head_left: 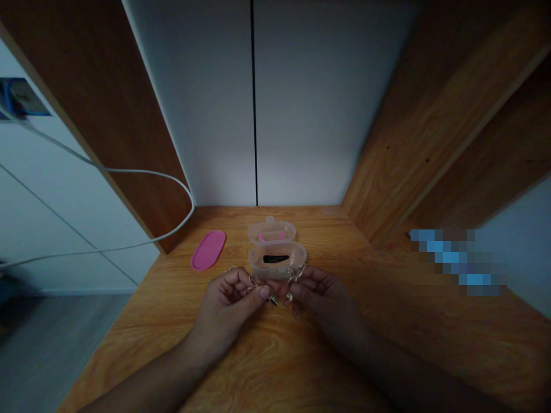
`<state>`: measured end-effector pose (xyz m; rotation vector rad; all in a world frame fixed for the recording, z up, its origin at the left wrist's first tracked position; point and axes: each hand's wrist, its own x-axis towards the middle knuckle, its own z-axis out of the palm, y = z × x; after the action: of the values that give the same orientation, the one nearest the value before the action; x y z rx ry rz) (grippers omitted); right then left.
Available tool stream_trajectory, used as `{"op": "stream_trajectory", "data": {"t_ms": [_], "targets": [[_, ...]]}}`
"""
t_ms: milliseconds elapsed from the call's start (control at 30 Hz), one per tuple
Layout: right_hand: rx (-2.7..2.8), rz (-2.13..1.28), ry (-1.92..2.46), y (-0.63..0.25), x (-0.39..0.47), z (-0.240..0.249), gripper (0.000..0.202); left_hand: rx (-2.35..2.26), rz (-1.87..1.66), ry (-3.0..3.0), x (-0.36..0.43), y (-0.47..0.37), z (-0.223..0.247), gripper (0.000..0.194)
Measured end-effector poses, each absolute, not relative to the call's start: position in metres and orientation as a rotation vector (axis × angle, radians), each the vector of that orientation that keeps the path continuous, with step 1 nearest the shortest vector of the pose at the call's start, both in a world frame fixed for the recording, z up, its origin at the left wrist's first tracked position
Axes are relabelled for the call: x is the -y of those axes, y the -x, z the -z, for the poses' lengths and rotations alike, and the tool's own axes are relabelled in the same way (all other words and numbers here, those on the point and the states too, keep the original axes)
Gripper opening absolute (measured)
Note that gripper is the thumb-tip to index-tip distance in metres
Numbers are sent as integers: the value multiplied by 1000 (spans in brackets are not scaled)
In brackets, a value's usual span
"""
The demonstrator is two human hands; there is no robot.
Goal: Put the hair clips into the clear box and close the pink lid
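Small shiny gold-coloured metal pieces are in both hands in front of the case; their exact kind is too small to tell. My left hand (235, 298) is closed, thumb and fingers pinching some pieces, with a dark metal tip (272, 300) poking out. My right hand (321, 295) is closed on a looped gold metal piece (295, 276). Just beyond the fingers stands a clear plastic case (253, 261), its translucent cover (272, 241) tipped back open. A black snap hair clip (275, 258) lies inside. Pink bits show in the cover.
A pink oval tray or lid (208, 250) lies on the wooden tabletop (267, 367), left of the case. A white cable (172, 230) loops in from the left. A pale panel (224, 115) closes off the back, with wooden boards (400, 160) at both sides. A pixelated blue item (451, 258) is at right.
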<state>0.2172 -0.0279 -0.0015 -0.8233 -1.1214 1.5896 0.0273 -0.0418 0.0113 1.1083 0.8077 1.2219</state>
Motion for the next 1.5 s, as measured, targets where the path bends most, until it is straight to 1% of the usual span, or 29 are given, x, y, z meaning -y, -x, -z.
{"op": "stream_trajectory", "data": {"t_ms": [133, 300, 400, 600, 667, 767, 833, 900, 1100, 1300, 1400, 1500], "targets": [[1066, -1591, 848, -220, 26, 4, 25, -863, -1155, -1026, 41, -29, -12, 21], [1099, -1605, 881, -222, 22, 5, 23, -905, -1142, -995, 39, -30, -13, 25], [1120, -1606, 881, -222, 23, 4, 22, -879, -1138, -994, 37, -29, -11, 23], [1123, -1657, 826, -223, 24, 4, 28, -804, -1105, -975, 36, -27, -9, 17], [1112, -1683, 771, -223, 24, 4, 31, -786, -1102, -955, 36, -27, -10, 20], [1081, -1701, 737, -223, 25, 4, 35, -764, -1113, -901, 37, -27, -10, 34], [1092, -1715, 761, -223, 26, 4, 29, -790, -1122, -891, 36, -27, -9, 34], [1129, -1731, 804, -223, 27, 3, 26, -847, -1127, -919, 36, -26, -7, 29], [1278, -1607, 1049, -222, 29, -2, 29, -1002, -1071, -1061, 38, -26, -4, 18], [1366, -1532, 1094, -222, 29, -3, 24, -1021, -997, -1137, 39, -28, -13, 17], [1401, -1471, 1042, -221, 31, -5, 20, -966, -1043, -1116, 37, -29, -9, 19], [1432, -1467, 979, -219, 32, -7, 19, -940, -1121, -1081, 37, -29, -5, 29]]}}
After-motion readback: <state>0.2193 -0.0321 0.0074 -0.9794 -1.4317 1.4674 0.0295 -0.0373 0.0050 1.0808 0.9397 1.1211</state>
